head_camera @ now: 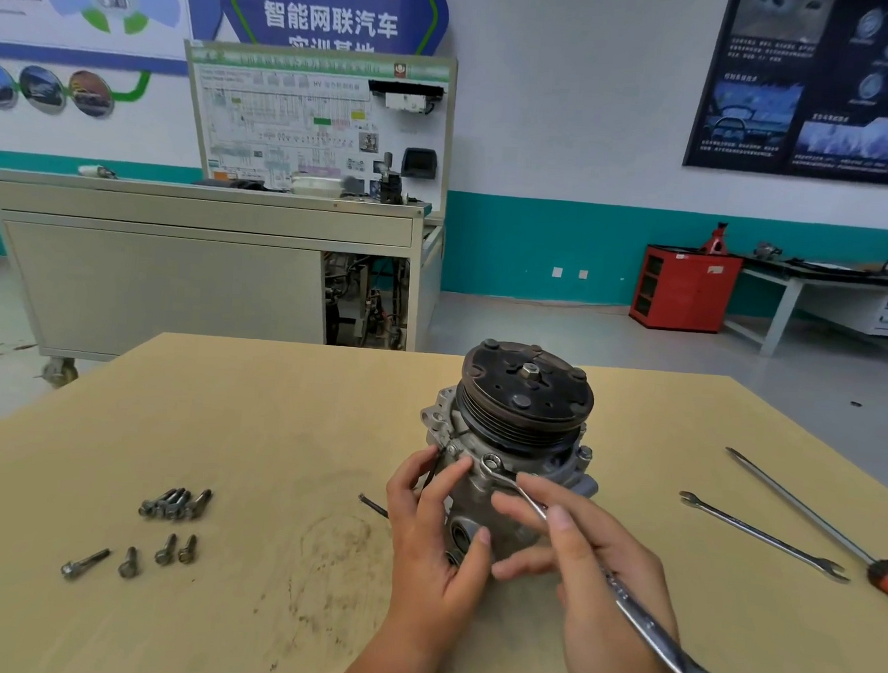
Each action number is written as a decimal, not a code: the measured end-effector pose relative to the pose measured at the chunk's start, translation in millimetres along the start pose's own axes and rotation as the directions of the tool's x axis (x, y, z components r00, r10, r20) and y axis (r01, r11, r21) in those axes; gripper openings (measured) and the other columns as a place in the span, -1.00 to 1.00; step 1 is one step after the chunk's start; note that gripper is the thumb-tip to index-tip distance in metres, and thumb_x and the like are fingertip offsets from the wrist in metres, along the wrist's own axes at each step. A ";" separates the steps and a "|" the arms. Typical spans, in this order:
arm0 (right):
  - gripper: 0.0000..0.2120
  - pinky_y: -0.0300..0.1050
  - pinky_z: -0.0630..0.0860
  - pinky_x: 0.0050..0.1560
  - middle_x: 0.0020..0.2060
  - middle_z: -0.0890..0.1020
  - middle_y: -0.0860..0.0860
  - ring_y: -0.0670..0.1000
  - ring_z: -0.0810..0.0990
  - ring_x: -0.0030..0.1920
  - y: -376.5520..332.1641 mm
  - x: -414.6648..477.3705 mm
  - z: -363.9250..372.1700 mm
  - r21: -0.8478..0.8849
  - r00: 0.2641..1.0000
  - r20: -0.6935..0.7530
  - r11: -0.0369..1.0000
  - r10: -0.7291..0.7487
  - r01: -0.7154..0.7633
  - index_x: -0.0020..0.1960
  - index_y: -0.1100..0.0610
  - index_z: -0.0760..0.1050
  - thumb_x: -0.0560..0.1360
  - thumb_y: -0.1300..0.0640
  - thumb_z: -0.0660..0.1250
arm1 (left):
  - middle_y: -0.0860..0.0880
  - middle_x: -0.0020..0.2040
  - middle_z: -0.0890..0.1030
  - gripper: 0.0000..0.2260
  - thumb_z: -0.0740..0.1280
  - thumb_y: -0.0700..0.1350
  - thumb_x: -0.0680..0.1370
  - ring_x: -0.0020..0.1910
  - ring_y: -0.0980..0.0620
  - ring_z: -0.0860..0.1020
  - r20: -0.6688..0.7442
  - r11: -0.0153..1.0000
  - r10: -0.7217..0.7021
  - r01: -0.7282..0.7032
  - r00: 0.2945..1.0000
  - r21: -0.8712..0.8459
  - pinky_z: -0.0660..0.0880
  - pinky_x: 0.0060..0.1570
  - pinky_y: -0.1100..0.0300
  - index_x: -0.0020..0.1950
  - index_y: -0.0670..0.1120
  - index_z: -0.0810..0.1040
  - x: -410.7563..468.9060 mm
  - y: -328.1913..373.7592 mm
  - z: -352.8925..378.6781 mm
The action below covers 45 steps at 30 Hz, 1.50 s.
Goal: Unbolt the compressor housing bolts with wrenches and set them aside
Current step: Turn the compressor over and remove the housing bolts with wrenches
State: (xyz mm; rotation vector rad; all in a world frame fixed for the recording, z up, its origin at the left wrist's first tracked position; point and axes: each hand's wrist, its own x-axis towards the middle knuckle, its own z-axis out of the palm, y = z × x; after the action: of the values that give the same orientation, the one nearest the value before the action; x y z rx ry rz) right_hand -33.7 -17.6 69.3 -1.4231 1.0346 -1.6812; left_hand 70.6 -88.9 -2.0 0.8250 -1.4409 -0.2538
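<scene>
The compressor point(520, 417) stands pulley-up near the middle of a tan, scuffed wooden table point(272, 430). Nearest, the right hand point(589, 560) pinches a shiny steel ring wrench point(638, 619), whose ring end sits on a bolt at the housing's rim. The left hand point(431, 531) wraps the grey cast housing, a thin dark rod point(432, 469) under its fingers. Loose bolts point(176, 502) lie well left. To the right lie an open-end wrench point(760, 535) and an orange-handled screwdriver point(808, 509). Beyond stand a grey wheeled cabinet point(178, 271) and a red cabinet point(681, 289) against a teal-banded wall.
</scene>
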 end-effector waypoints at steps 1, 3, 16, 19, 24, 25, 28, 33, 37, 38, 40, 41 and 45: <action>-0.82 -0.45 0.43 -0.40 -0.19 0.72 -0.08 0.02 0.64 -0.46 -0.7 1.1 -1.2 -0.003 1.000 -0.002 1.000 0.011 -0.011 -0.07 -0.02 0.63 0.52 0.10 0.25 | -0.08 0.35 0.28 -0.56 0.25 0.00 0.42 0.40 0.03 0.27 0.003 1.000 0.005 -0.005 1.000 0.001 0.21 0.37 0.26 0.31 0.15 0.39 0.3 0.2 -0.4; -0.75 -0.43 0.46 -0.36 -0.21 0.72 -0.08 0.03 0.64 -0.46 -1.1 3.2 -4.2 -0.031 1.000 0.009 0.999 0.011 -0.011 -0.07 -0.01 0.63 0.56 0.25 0.22 | -0.07 0.34 0.28 -0.56 0.25 -0.01 0.41 0.40 0.04 0.27 0.004 1.000 0.015 -0.015 1.000 0.009 0.21 0.37 0.27 0.30 0.17 0.39 1.2 -0.3 -0.7; -0.74 -0.49 0.41 -0.38 -0.17 0.72 -0.09 -0.04 0.67 -0.33 -6.1 16.1 -19.4 -0.073 0.986 0.164 0.996 -0.029 0.042 -0.08 0.01 0.66 0.56 0.27 0.24 | -0.09 0.32 0.29 -0.55 0.25 -0.03 0.40 0.40 0.06 0.26 0.002 0.999 0.028 -0.028 1.000 0.030 0.20 0.36 0.31 0.29 0.12 0.40 1.8 -1.5 -1.3; -0.69 -0.43 0.49 -0.26 -0.11 0.71 -0.13 -0.03 0.69 -0.30 2.6 12.0 -18.9 -0.085 0.979 0.185 0.991 -0.087 0.104 0.02 -0.16 0.63 0.44 0.14 0.20 | -0.10 0.32 0.29 -0.56 0.25 -0.04 0.40 0.40 0.08 0.25 0.003 0.999 0.037 -0.037 0.999 0.029 0.19 0.36 0.33 0.29 0.09 0.41 2.2 -2.4 -2.3; -0.67 -0.32 0.28 -0.53 -0.28 0.70 0.18 0.06 0.56 -0.52 16.0 47.6 -40.8 0.129 0.959 0.280 0.988 0.051 -0.090 -0.14 0.06 0.68 0.36 0.20 0.13 | -0.07 0.32 0.29 -0.54 0.26 -0.06 0.39 0.41 0.09 0.25 0.002 0.999 0.031 -0.031 1.000 0.027 0.18 0.36 0.34 0.29 0.14 0.41 1.9 -4.0 -2.0; -0.68 -0.32 0.25 -0.54 -0.35 0.67 0.20 0.04 0.51 -0.55 14.8 60.8 -43.8 0.151 0.938 0.331 0.976 0.099 -0.156 -0.21 0.10 0.68 0.33 0.21 0.14 | -0.06 0.32 0.28 -0.54 0.25 -0.06 0.38 0.41 0.09 0.24 0.002 0.999 0.028 -0.028 1.000 0.024 0.18 0.36 0.35 0.29 0.16 0.41 2.5 -3.7 -1.5; -0.73 -0.27 0.24 -0.51 -0.45 0.63 0.18 -0.02 0.43 -0.58 8.7 89.2 -47.9 0.159 0.881 0.448 0.956 0.153 -0.247 -0.29 0.14 0.67 0.27 0.22 0.18 | -0.07 0.31 0.29 -0.54 0.24 -0.06 0.38 0.40 0.08 0.25 0.000 1.000 0.015 -0.015 1.000 0.023 0.16 0.36 0.36 0.27 0.20 0.40 2.6 -2.4 -0.2; -0.80 -0.29 0.29 -0.46 -0.34 0.68 0.18 0.02 0.56 -0.46 7.2 61.2 -53.0 0.332 0.924 0.380 0.938 -0.040 -0.096 -0.17 0.11 0.68 0.32 0.07 0.33 | -0.08 0.31 0.30 -0.54 0.24 -0.07 0.38 0.39 0.09 0.26 -0.010 0.999 0.045 -0.045 0.999 0.017 0.19 0.36 0.34 0.27 0.20 0.40 2.4 -4.8 -0.8; -0.67 -0.41 0.38 -0.43 -0.12 0.72 0.06 0.06 0.67 -0.34 0.4 9.9 -35.1 0.156 0.980 0.165 0.984 -0.112 0.086 0.07 -0.05 0.63 0.34 0.03 0.29 | -0.10 0.30 0.31 -0.56 0.24 -0.07 0.38 0.38 0.11 0.26 -0.020 0.999 0.036 -0.036 0.999 0.004 0.19 0.34 0.35 0.26 0.14 0.42 3.3 -4.4 0.5; -0.68 -0.43 0.41 -0.42 -0.12 0.72 0.02 0.06 0.68 -0.34 -0.9 1.7 -26.8 0.108 0.987 0.110 0.989 -0.114 0.103 0.08 -0.04 0.63 0.35 0.07 0.32 | -0.10 0.30 0.31 -0.57 0.24 -0.06 0.39 0.38 0.11 0.26 -0.018 1.000 0.029 -0.029 0.999 0.005 0.19 0.34 0.36 0.26 0.12 0.43 3.1 -3.9 0.4; -0.74 -0.49 0.41 -0.41 -0.15 0.72 -0.04 0.03 0.68 -0.35 -0.1 -6.5 -11.8 0.102 0.997 0.031 0.993 -0.070 0.066 0.02 0.03 0.65 0.38 0.13 0.30 | -0.11 0.30 0.30 -0.58 0.24 -0.05 0.40 0.38 0.09 0.27 -0.012 1.000 0.024 -0.024 1.000 0.009 0.19 0.34 0.36 0.27 0.11 0.43 2.2 -3.4 0.2; -0.78 -0.49 0.41 -0.38 -0.16 0.72 -0.07 0.01 0.69 -0.33 -0.1 -8.0 -5.5 0.109 0.999 0.022 0.994 -0.034 0.031 0.04 0.02 0.63 0.41 0.10 0.33 | -0.10 0.31 0.30 -0.59 0.25 -0.04 0.42 0.38 0.08 0.27 -0.008 1.000 0.021 -0.021 1.000 0.007 0.19 0.34 0.36 0.27 0.13 0.42 1.6 -3.2 0.0; -0.78 -0.44 0.49 -0.18 -0.21 0.71 -0.15 -0.04 0.69 -0.29 -1.4 -7.6 6.2 0.026 0.999 0.032 1.000 0.005 -0.005 0.05 -0.04 0.59 0.42 -0.04 0.39 | -0.06 0.32 0.29 -0.60 0.26 -0.01 0.43 0.39 0.05 0.27 -0.007 1.000 0.009 -0.009 1.000 -0.001 0.21 0.36 0.31 0.27 0.18 0.41 1.9 -1.9 -0.9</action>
State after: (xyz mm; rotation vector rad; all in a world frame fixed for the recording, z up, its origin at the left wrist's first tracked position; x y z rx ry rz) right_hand -26.4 -11.1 67.7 -1.4248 0.9943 -1.6574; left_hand 72.3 -91.1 -1.7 0.8177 -1.4378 -0.2452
